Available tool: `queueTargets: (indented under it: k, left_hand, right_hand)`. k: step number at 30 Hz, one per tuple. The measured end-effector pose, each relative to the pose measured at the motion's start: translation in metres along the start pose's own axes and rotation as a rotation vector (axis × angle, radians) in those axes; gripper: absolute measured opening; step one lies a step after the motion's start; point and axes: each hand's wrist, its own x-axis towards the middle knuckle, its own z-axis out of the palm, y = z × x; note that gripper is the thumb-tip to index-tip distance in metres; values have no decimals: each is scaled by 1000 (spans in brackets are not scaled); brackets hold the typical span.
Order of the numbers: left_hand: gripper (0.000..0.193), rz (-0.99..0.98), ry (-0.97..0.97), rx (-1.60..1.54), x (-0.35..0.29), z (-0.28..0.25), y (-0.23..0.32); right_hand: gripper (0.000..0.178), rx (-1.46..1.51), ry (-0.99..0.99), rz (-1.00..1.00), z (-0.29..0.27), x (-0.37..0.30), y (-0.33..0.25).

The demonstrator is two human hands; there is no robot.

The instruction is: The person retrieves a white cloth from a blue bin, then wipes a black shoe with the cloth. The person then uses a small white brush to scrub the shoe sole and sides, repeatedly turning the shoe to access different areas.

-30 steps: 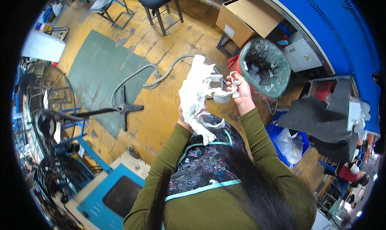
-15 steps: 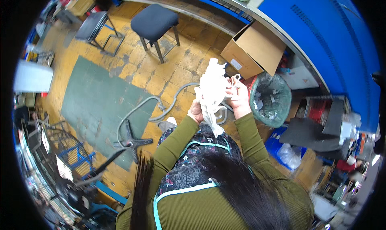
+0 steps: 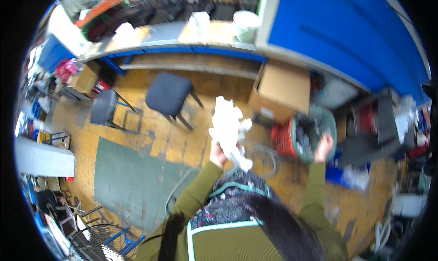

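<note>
In front of my apron I hold up a crumpled bundle of soft white material (image 3: pixel 226 132), perhaps cloth; its exact kind does not show. My left hand (image 3: pixel 218 153) grips it from the left side, fingers partly hidden behind it. Away to the right, my right hand (image 3: pixel 323 147) is over the mouth of a red bin (image 3: pixel 284 140) lined with a dark green bag (image 3: pixel 335 132). Motion smears its fingers, so whether it holds anything does not show. Dark scraps (image 3: pixel 305 138) lie inside the bag.
A cardboard box (image 3: pixel 285 90) stands just beyond the bin. Two dark stools, one padded (image 3: pixel 168 94) and one at its left (image 3: pixel 104 108), stand on the yellow floor. A green mat (image 3: pixel 132 181) and a grey hose (image 3: pixel 180 188) lie on the left. A workbench (image 3: pixel 169 46) runs along the back.
My right hand has left the white bundle and moved right, over the bin. My left hand still holds the bundle. The view has tilted up, showing more of the bench.
</note>
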Motion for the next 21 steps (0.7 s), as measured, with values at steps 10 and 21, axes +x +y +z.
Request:
queueTargets:
  k: [10, 21]
  left_hand:
    - [66, 311, 82, 244, -10, 34, 90]
    - [53, 562, 222, 412, -87, 45, 243]
  right_hand:
    - [32, -441, -324, -430, 152, 36, -8]
    - [87, 445, -2450, -350, 450, -351, -303]
